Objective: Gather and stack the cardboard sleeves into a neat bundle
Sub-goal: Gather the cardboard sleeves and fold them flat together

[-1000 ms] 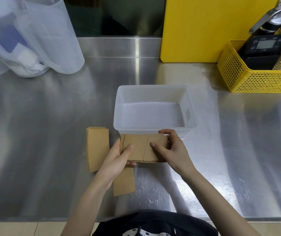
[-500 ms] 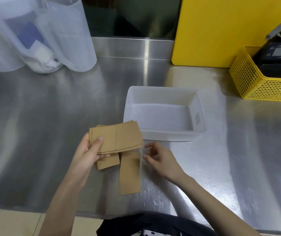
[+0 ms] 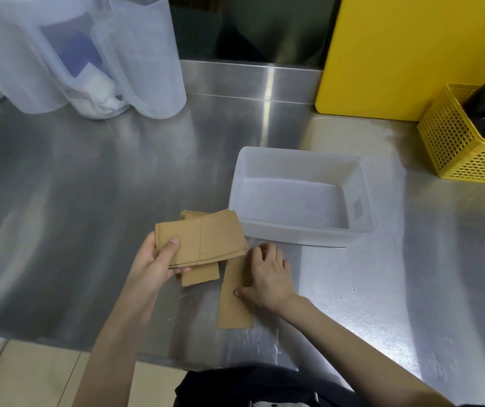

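Cardboard sleeves mostly stacked in your left hand; your right hand presses flat on one loose sleeve, another lies beneath.

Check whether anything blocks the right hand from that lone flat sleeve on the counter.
Nothing visible does: the right hand already rests on the flat sleeve, beside the stack held by the left hand.
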A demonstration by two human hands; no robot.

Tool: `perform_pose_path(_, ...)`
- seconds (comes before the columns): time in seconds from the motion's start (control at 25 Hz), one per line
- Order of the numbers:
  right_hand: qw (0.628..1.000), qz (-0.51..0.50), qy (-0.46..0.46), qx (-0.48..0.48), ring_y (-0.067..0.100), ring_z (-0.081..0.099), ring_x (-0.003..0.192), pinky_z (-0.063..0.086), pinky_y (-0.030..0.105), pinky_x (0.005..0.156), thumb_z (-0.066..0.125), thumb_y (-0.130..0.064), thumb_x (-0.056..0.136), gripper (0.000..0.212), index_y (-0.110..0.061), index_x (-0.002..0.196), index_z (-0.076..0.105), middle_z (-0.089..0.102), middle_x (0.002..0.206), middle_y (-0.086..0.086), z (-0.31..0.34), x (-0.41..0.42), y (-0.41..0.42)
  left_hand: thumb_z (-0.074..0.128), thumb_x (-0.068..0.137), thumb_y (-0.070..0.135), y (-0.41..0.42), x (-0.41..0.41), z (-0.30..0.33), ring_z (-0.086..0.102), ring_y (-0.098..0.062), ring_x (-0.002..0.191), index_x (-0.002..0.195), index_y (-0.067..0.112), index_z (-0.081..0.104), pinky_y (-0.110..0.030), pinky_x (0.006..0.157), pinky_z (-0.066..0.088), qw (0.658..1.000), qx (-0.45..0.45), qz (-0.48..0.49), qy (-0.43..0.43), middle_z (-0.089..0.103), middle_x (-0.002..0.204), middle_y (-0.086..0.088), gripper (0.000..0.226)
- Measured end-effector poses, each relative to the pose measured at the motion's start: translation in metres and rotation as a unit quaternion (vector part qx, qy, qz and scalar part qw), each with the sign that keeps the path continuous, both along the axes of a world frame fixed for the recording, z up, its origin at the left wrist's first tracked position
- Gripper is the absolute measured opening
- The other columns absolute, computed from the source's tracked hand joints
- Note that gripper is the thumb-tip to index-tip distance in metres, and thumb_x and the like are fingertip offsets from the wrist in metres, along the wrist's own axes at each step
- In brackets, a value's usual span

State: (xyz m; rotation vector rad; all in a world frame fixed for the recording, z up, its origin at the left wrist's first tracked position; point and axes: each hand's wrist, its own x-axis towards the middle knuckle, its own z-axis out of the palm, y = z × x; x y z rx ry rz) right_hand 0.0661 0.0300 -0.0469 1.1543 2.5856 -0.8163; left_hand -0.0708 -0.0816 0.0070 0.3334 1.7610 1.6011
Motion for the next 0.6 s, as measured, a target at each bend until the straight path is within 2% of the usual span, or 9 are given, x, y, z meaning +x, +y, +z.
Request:
perform_pose_path(0.12, 1.000, -0.019, 0.022, -0.009, 0.033, 0.037, 0.118, 0.033, 0.041, 0.099, 0.072, -0.030, 0.070, 0.064, -0.010, 0.117, 0.034, 0.040, 0.125, 0.013, -0.002, 0.001, -0.003, 0.042, 0.092, 0.015, 0.002, 0.001, 0.001, 0.058, -0.009, 0.086, 0.098, 0.025, 0.052, -0.013, 0.053, 0.054, 1.000, -0.005, 0.000, 0.000, 0.060, 0.095, 0.007, 0.015)
perform_pose_path(0.2, 0.998, -0.022, 0.053, -0.026, 0.033, 0.043, 0.112, 0.036, 0.040, 0.093, 0.069, -0.023, 0.074, 0.053, -0.012, 0.112, 0.034, 0.048, 0.120, 0.012, -0.005, 0.004, -0.005, 0.041, 0.092, 0.014, 0.003, 0.003, 0.002, 0.058, -0.008, 0.085, 0.094, 0.026, 0.052, -0.013, 0.053, 0.054, 1.000, -0.004, -0.001, -0.001, 0.060, 0.095, 0.007, 0.017)
perform_pose_path(0.32, 0.973, -0.090, 0.163, -0.133, 0.024, 0.056, 0.084, 0.041, 0.025, 0.072, 0.062, -0.008, 0.076, 0.042, -0.022, 0.098, 0.030, 0.058, 0.096, 0.005, 0.000, 0.012, 0.002, 0.042, 0.092, 0.015, 0.004, 0.005, 0.004, 0.058, -0.008, 0.085, 0.090, 0.030, 0.053, -0.013, 0.053, 0.054, 1.000, -0.003, -0.003, 0.000, 0.060, 0.095, 0.008, 0.019)
perform_pose_path(0.4, 0.944, -0.150, 0.221, -0.195, 0.016, 0.053, 0.069, 0.041, 0.016, 0.061, 0.060, -0.005, 0.078, 0.039, -0.024, 0.101, 0.036, 0.057, 0.081, 0.000, 0.010, 0.021, 0.010, 0.041, 0.092, 0.014, 0.006, 0.006, 0.004, 0.058, -0.008, 0.084, 0.089, 0.029, 0.053, -0.013, 0.053, 0.054, 1.000, -0.002, 0.001, -0.001, 0.060, 0.094, 0.008, 0.019)
perform_pose_path(0.52, 0.919, -0.213, 0.262, -0.202, 0.022, 0.055, 0.076, 0.042, 0.025, 0.067, 0.060, -0.009, 0.080, 0.029, -0.023, 0.102, 0.048, 0.065, 0.089, 0.016, 0.023, 0.037, 0.023, 0.040, 0.093, 0.013, 0.011, 0.007, 0.003, 0.057, -0.008, 0.082, 0.100, 0.021, 0.051, -0.011, 0.052, 0.054, 1.000, -0.005, 0.017, 0.001, 0.058, 0.093, 0.007, 0.015)
perform_pose_path(0.6, 0.924, -0.213, 0.265, -0.174, 0.019, 0.053, 0.075, 0.040, 0.016, 0.064, 0.058, -0.012, 0.083, 0.012, -0.016, 0.094, 0.055, 0.063, 0.083, 0.011, 0.033, 0.049, 0.032, 0.039, 0.093, 0.013, 0.016, 0.010, 0.003, 0.057, -0.009, 0.082, 0.105, 0.018, 0.047, -0.011, 0.051, 0.053, 0.999, -0.005, 0.033, 0.010, 0.057, 0.093, 0.007, 0.016)
